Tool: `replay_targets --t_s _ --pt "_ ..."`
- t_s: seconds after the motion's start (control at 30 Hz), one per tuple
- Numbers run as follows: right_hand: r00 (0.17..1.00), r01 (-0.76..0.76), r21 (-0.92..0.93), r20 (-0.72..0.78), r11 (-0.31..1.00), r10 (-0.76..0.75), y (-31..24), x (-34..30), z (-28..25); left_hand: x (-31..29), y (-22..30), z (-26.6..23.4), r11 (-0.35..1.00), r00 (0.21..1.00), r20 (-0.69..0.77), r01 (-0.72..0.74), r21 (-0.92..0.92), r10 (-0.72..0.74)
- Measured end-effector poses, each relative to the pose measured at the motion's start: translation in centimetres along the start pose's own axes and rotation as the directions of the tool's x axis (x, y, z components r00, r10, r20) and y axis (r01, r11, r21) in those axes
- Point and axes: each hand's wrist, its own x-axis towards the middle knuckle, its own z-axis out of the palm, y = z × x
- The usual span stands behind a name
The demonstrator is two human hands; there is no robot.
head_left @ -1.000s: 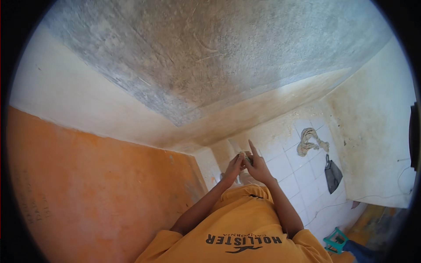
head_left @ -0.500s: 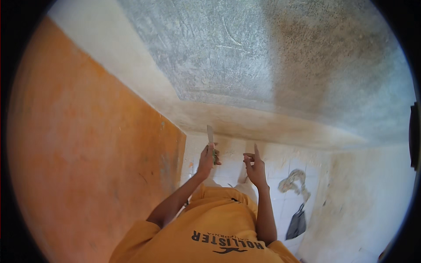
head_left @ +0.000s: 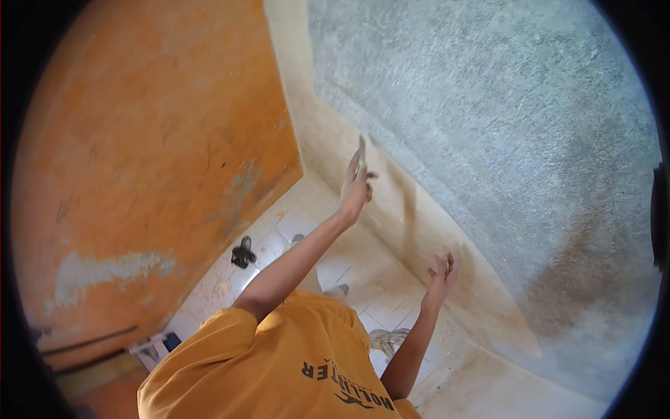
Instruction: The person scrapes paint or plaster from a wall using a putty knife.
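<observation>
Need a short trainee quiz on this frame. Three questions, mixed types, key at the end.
1. Multiple choice: which of the person's hands holds the thin-bladed tool?
a) right
b) left
c) neither

2. True or false: the orange wall is on the left of the picture.

3. Fill in the blank: a crumpled pale cloth, partly hidden by an arm, lies on the ____.

Key:
1. b, the left hand
2. True
3. tiled floor
</observation>
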Motion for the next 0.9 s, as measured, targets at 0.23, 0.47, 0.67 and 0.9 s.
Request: replay_targets --t_s 0.23,0.47,0.67,0.9 --pt "0.983 -0.046 0.119 0.182 0.992 0.023 -3.4 2.3 1.9 0.7 -2.7 5.0 0.981 0.983 -0.102 -0.139 0.135 0.153" --pt "0.963 -0.052 -0.017 0.262 0.998 0.055 -4.0 2.8 1.9 2.8 -0.5 5.4 0.995 0.964 -0.249 -0.087 0.048 0.096" --pt "0.983 -0.094 -0.025 0.155 0.995 0.096 -3.1 4.4 1.9 2.9 -2.5 5.6 0.988 0.975 -0.194 -0.089 0.123 0.112" --pt "0.951 -0.069 0.029 0.303 0.997 0.057 -2.7 5.5 3.9 2.5 -2.5 6.7 0.973 0.976 -0.191 -0.058 0.223 0.102"
